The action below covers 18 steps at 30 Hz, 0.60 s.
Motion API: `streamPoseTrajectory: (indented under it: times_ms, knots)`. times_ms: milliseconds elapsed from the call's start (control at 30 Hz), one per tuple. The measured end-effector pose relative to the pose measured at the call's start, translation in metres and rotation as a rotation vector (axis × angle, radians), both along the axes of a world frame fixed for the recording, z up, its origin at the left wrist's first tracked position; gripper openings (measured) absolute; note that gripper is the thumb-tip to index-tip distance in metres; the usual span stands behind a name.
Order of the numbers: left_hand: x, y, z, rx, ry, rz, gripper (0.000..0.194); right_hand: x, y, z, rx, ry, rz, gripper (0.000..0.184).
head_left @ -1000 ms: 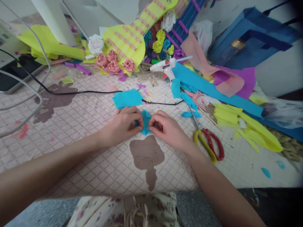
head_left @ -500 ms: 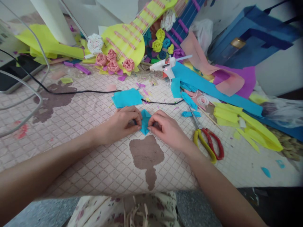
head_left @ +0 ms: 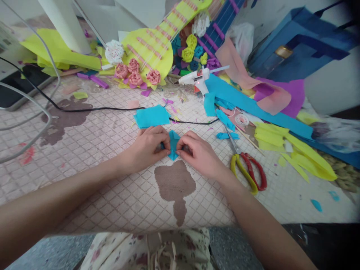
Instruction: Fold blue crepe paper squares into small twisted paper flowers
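Between my two hands is a small folded piece of blue crepe paper (head_left: pixel 173 140), just above the tablecloth. My left hand (head_left: pixel 153 144) pinches its left edge with thumb and fingers. On the opposite edge, my right hand (head_left: pixel 194 150) grips with thumb and index finger. Parts of the folds are hidden behind my fingertips. A stack of flat blue paper rectangles (head_left: pixel 153 116) lies just beyond my left hand. To the right of my right hand rest scissors (head_left: pixel 247 168) with one yellow and one red handle.
A white glue gun (head_left: pixel 197 79) stands behind, its black cord (head_left: pixel 107 108) crossing the table. Yellow (head_left: pixel 152 52) and blue paper guitars with paper roses sit at the back. Blue strips, yellow scraps (head_left: pixel 309 157) and a blue bag (head_left: pixel 298 45) are on the right.
My left hand's fingertips have drawn slightly closer to my right, covering a little more of the blue paper. The view has shifted slightly; the rest stays put.
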<state>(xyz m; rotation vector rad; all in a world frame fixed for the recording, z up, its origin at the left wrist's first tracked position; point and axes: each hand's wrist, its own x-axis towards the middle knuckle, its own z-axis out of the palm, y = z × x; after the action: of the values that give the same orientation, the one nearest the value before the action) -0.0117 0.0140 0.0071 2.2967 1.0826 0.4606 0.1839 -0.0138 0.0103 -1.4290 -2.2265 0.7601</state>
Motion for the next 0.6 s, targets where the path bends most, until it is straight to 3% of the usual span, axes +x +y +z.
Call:
streamPoseTrajectory:
  times_ms: [600]
  knots:
    - [0.0036, -0.0027, -0.0032, 0.046, 0.025, 0.043, 0.007, -0.0011, -0.0007, -0.0008, 0.031, -0.035, 0.003, 0.007]
